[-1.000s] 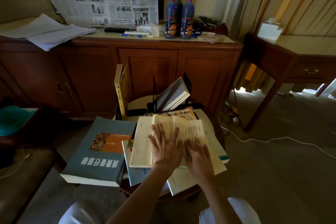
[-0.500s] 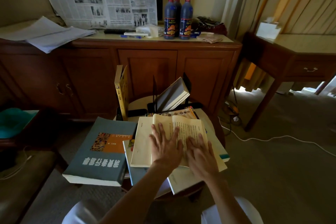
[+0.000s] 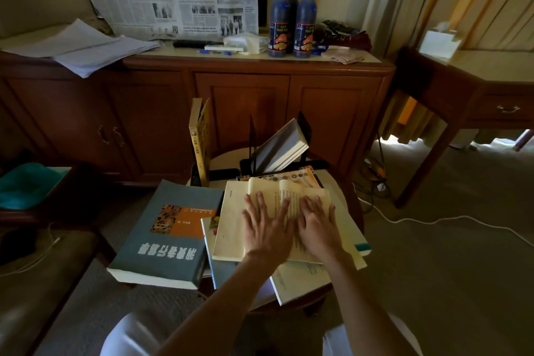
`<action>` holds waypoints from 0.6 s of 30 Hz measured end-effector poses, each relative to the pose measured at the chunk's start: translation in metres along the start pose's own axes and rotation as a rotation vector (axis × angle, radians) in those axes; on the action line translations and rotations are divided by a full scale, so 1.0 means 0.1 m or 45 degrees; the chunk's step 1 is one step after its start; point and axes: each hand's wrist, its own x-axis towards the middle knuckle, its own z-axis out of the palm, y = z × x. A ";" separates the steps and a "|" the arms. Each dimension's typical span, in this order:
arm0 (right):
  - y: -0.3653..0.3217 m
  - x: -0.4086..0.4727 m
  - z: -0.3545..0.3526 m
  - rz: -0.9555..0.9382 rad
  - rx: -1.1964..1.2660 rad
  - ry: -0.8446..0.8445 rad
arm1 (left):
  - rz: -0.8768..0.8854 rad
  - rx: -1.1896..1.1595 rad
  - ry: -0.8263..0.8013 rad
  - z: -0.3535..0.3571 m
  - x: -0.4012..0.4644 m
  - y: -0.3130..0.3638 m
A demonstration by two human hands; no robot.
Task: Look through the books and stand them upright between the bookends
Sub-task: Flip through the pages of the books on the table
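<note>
Open book point(image 3: 260, 211) still being pressed flat by left hand point(image 3: 267, 230) and right hand point(image 3: 319, 225), fingers extended, nothing grasped; position unchanged; browsing being continued, shelving not yet begun.

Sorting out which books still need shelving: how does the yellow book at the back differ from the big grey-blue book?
The yellow book stands upright on the round table; the grey-blue book lies flat, cover up. The yellow book looks slim, the grey-blue book thick and wide. The yellow book sits by the black bookends; the grey-blue book overhangs the table's near-left edge. Neither hand touches either.
</note>
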 end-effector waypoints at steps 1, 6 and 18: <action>-0.01 -0.11 0.03 -0.014 -0.006 0.030 | -0.003 -0.010 0.005 0.00 0.00 0.00; -0.02 -0.61 0.27 -0.182 0.286 0.089 | 0.042 -0.122 0.116 -0.02 -0.05 -0.01; 0.02 -0.63 0.29 -0.168 0.394 0.134 | -0.016 -1.048 0.531 -0.50 -0.02 -0.24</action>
